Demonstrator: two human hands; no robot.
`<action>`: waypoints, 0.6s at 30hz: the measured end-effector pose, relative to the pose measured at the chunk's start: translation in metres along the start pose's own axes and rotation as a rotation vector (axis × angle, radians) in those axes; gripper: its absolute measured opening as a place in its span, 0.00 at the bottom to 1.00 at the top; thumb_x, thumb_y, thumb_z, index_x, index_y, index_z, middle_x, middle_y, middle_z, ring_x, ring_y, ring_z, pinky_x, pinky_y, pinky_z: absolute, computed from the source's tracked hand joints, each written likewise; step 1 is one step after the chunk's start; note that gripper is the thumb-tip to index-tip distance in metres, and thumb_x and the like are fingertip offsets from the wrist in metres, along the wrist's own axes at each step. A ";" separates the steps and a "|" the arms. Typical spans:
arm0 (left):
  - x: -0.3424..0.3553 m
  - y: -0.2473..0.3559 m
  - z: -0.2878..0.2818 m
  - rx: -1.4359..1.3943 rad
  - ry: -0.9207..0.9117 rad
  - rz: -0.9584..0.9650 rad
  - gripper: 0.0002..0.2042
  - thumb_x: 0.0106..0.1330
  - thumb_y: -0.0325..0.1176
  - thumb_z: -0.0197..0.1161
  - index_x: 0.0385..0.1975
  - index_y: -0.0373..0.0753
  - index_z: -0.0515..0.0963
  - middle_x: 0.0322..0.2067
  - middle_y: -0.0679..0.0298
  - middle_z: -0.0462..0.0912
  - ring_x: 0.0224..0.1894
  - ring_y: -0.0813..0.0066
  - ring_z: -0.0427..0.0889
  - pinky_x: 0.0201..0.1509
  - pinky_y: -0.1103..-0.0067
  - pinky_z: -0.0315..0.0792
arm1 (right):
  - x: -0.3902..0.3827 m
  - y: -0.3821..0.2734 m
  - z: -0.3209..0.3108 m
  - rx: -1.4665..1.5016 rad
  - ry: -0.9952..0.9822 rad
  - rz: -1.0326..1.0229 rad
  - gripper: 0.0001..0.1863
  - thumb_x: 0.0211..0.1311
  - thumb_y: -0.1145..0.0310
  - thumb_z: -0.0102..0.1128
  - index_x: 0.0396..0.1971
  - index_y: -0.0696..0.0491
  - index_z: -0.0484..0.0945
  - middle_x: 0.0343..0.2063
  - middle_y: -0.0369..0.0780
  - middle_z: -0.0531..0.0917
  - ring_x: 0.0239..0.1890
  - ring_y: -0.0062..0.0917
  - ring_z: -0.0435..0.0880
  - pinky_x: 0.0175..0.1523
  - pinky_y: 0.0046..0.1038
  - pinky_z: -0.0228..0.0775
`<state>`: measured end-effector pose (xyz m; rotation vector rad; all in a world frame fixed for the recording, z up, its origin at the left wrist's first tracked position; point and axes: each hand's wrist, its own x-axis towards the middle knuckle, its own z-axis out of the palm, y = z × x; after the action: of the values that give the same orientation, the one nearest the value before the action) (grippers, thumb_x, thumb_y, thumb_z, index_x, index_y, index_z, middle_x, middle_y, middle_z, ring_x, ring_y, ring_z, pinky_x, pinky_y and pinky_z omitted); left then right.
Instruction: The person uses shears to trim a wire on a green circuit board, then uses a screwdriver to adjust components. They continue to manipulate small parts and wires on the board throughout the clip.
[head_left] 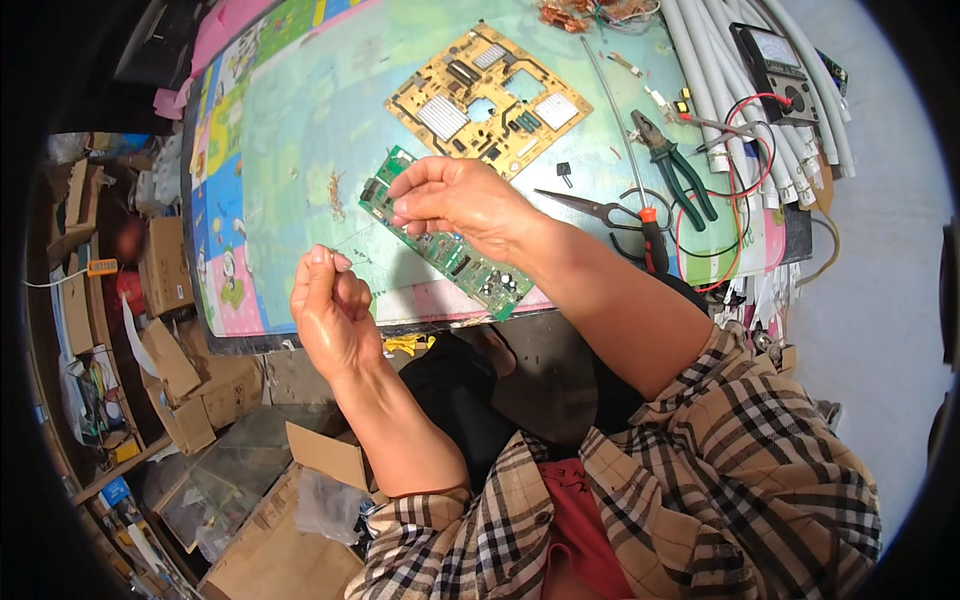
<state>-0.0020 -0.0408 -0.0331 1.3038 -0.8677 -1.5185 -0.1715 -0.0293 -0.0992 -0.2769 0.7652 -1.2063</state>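
Between my two hands a faint, thin wire (367, 233) stretches over the table's near side. My left hand (335, 310) is closed, thumb and forefinger pinching the wire's lower end beside the table edge. Curled fingers on my right hand (460, 205) pinch toward its other end; the exact grip is partly hidden. Under the right hand lies a long green circuit board (480, 287) with small components, set at a slant, its middle covered by the hand. Left of it sits a little heap of copper-coloured wire bits (336, 195).
Beyond is a larger yellow-tan circuit board (425, 80). To the right lie scissors (590, 207), a screwdriver (654, 240), green-handled pliers (680, 170), an analog multimeter (778, 75) with leads, and white tubes (700, 60). Cardboard boxes (165, 265) stand at the lower left.
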 end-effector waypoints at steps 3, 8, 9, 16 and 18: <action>-0.001 0.000 0.004 -0.123 -0.051 -0.019 0.11 0.70 0.34 0.52 0.25 0.36 0.70 0.11 0.73 0.57 0.11 0.86 0.48 0.15 0.84 0.46 | 0.003 0.001 0.000 0.023 0.071 -0.047 0.07 0.55 0.75 0.61 0.35 0.57 0.77 0.28 0.36 0.81 0.31 0.17 0.79 0.34 0.17 0.70; 0.007 0.002 -0.006 -0.514 -0.179 -0.129 0.13 0.72 0.36 0.49 0.27 0.35 0.70 0.10 0.72 0.55 0.11 0.83 0.48 0.15 0.84 0.49 | -0.002 -0.007 0.005 -0.004 0.080 -0.041 0.07 0.54 0.76 0.61 0.34 0.58 0.77 0.28 0.36 0.82 0.29 0.17 0.79 0.34 0.19 0.70; 0.008 0.002 -0.006 -0.534 -0.147 -0.127 0.13 0.72 0.36 0.49 0.27 0.35 0.70 0.09 0.72 0.55 0.10 0.83 0.48 0.15 0.84 0.48 | -0.002 -0.008 0.006 -0.030 0.071 -0.041 0.08 0.54 0.76 0.61 0.35 0.58 0.77 0.28 0.36 0.82 0.29 0.18 0.79 0.34 0.19 0.70; 0.014 0.005 -0.016 -0.562 0.057 -0.134 0.13 0.72 0.36 0.49 0.26 0.36 0.69 0.09 0.72 0.55 0.10 0.83 0.48 0.14 0.83 0.48 | -0.007 -0.020 0.006 -0.220 -0.209 -0.025 0.12 0.51 0.82 0.53 0.39 0.60 0.74 0.33 0.38 0.78 0.34 0.21 0.79 0.38 0.19 0.71; 0.015 0.004 -0.016 -0.495 0.040 -0.138 0.12 0.71 0.36 0.49 0.26 0.36 0.69 0.09 0.72 0.56 0.10 0.83 0.49 0.14 0.84 0.49 | -0.011 -0.029 0.006 -0.022 -0.234 0.017 0.12 0.51 0.80 0.54 0.38 0.58 0.75 0.32 0.38 0.77 0.34 0.20 0.77 0.38 0.18 0.69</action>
<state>0.0146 -0.0554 -0.0370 1.0358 -0.3434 -1.6733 -0.1907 -0.0303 -0.0741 -0.4210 0.5765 -1.1262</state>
